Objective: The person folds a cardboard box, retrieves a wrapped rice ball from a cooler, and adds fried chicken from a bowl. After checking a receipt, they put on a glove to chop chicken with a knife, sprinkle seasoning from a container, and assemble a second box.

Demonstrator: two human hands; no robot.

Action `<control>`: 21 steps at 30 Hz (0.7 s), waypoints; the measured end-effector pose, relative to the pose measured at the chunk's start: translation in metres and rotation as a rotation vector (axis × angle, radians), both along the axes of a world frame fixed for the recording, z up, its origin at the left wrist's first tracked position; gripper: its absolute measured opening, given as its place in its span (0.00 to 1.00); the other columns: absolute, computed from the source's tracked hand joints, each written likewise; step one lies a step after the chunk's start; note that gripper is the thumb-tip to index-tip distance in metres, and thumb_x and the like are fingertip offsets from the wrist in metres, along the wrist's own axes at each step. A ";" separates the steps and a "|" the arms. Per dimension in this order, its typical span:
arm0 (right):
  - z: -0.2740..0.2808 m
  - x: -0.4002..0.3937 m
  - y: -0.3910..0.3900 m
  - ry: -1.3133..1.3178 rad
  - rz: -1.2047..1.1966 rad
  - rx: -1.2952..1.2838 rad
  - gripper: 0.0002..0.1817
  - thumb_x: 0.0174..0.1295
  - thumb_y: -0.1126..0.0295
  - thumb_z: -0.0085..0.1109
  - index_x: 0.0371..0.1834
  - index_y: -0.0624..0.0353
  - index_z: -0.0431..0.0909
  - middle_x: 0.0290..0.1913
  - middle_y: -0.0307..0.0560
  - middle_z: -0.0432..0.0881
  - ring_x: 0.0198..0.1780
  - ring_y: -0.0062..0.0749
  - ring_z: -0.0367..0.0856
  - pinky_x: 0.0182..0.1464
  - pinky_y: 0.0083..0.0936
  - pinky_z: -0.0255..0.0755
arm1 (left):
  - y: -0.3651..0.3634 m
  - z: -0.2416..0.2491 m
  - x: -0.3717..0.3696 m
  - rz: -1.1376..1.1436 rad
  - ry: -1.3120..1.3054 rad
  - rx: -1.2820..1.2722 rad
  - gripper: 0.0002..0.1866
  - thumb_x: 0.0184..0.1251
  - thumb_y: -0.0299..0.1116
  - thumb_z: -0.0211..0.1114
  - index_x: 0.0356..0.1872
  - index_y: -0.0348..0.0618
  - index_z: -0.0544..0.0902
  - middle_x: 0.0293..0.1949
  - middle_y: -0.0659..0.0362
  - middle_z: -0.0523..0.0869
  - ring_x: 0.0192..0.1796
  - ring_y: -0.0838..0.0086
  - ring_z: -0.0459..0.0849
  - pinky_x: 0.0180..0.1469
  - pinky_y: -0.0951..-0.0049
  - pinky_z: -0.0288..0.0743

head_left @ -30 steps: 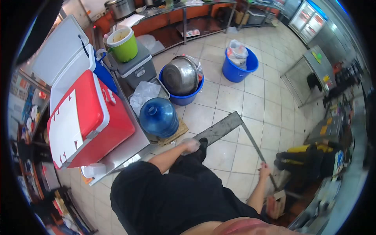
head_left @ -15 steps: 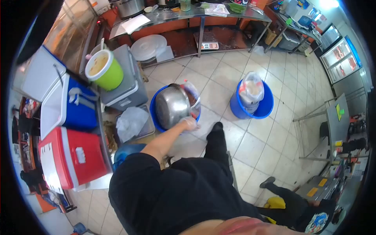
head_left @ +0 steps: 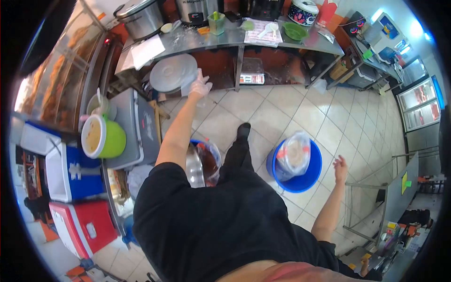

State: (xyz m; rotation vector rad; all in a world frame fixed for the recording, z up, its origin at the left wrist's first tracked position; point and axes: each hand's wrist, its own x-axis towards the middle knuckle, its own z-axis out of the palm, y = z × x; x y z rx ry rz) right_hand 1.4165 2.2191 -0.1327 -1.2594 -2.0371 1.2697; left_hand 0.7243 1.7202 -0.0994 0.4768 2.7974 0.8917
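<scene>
My left hand [head_left: 200,86], in a clear glove, reaches forward beside the round translucent lids [head_left: 173,73] on the low shelf. Its fingers look apart, overlapping the edge of a white sheet by the lids; no grip on it shows. My bare right hand [head_left: 340,169] is raised at the right with fingers apart, holding nothing. Between my arms stands a blue tub [head_left: 311,181] with a clear bag of pale contents [head_left: 295,155]. A steel bowl [head_left: 194,169] sits partly hidden by my body, next to a bag of dark reddish contents [head_left: 207,159].
Coolers in grey [head_left: 129,127], blue [head_left: 84,176] and red [head_left: 87,228] line the left, with a green bucket [head_left: 110,138]. Ahead is a steel counter [head_left: 197,43] with cookers. A metal table [head_left: 399,192] stands right. Another person's hand [head_left: 365,267] shows at lower right.
My left hand has left the steel bowl's rim and moved forward to the lids. My right hand has come into view. My body and view have shifted forward, and a foot has stepped ahead.
</scene>
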 end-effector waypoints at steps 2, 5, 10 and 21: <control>0.052 -0.059 -0.017 0.038 -0.036 0.056 0.20 0.73 0.75 0.52 0.67 0.62 0.76 0.45 0.45 0.86 0.39 0.23 0.81 0.41 0.22 0.75 | 0.043 0.006 -0.073 0.027 0.035 0.161 0.48 0.64 0.53 0.72 0.82 0.50 0.60 0.76 0.53 0.75 0.72 0.50 0.77 0.74 0.57 0.70; 0.026 -0.091 0.001 0.038 -0.055 -0.137 0.23 0.78 0.62 0.56 0.71 0.59 0.74 0.50 0.44 0.86 0.46 0.25 0.83 0.46 0.24 0.78 | 0.111 0.084 -0.151 0.198 -0.167 0.188 0.66 0.55 0.67 0.76 0.83 0.40 0.48 0.75 0.45 0.74 0.73 0.48 0.77 0.73 0.58 0.71; -0.126 -0.066 -0.074 0.107 -0.098 -0.748 0.17 0.74 0.51 0.57 0.50 0.52 0.80 0.32 0.42 0.84 0.28 0.34 0.84 0.27 0.30 0.78 | 0.192 0.034 -0.338 0.203 0.140 0.159 0.71 0.43 0.63 0.84 0.82 0.40 0.50 0.71 0.46 0.76 0.70 0.50 0.78 0.72 0.60 0.73; -0.106 -0.232 -0.156 -0.657 -0.095 -0.726 0.17 0.67 0.54 0.64 0.47 0.55 0.88 0.37 0.43 0.89 0.34 0.32 0.87 0.32 0.34 0.79 | 0.216 -0.156 -0.516 -0.088 0.179 0.645 0.35 0.67 0.49 0.72 0.70 0.40 0.73 0.66 0.47 0.77 0.67 0.54 0.76 0.67 0.48 0.72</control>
